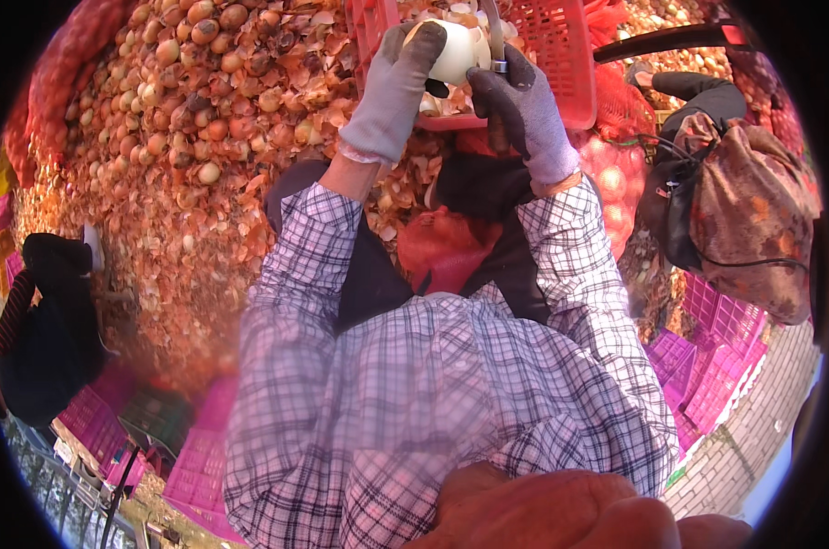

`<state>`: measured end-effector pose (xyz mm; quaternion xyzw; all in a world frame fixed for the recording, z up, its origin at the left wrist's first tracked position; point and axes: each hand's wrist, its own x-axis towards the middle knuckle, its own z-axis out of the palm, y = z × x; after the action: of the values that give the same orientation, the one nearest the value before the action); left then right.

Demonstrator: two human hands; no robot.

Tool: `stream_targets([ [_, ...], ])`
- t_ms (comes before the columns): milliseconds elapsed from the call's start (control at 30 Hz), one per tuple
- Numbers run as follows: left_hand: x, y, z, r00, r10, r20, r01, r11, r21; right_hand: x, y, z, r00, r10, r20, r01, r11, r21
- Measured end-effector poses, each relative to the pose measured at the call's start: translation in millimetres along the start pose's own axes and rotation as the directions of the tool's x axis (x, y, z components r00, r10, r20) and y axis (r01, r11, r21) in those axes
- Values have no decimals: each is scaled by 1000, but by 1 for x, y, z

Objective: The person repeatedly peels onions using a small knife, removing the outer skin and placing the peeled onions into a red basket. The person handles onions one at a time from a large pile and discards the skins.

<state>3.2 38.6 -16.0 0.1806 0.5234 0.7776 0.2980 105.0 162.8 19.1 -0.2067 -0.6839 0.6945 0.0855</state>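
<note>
My left hand [395, 89], in a grey work glove with dark palm coating, grips a peeled white onion [453, 60]. A wooden-handled knife with a narrow curved metal blade [492, 29] is held in my gloved right hand [528, 110]. The blade stands at the onion's right side; whether its edge touches the onion I cannot tell. Both hands are above the near edge of a red plastic crate [582, 99]. Pale onions and loose skins show inside it, partly hidden by my hands.
Unpeeled onions [208, 110] and a thick layer of skins [174, 274] spread to my left. Red mesh sacks [610, 178] stand at the right. Two people [744, 192] [51, 329] sit at either side. Pink crates [706, 364] are stacked behind. Red netting [449, 247] lies between my legs.
</note>
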Motion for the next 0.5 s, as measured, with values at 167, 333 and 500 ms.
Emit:
stream_targets([
  [167,-6,-4,3,1000,26,-14,-25,1000,8,-4,6,2,999,16,-39,-13,997,74],
  [333,-8,4,5,1000,-3,3,3,1000,18,0,16,6,993,-51,-107,57,997,53],
  [500,-9,7,5,999,-1,39,-3,994,105,0,17,6,989,-64,-131,65,998,2],
])
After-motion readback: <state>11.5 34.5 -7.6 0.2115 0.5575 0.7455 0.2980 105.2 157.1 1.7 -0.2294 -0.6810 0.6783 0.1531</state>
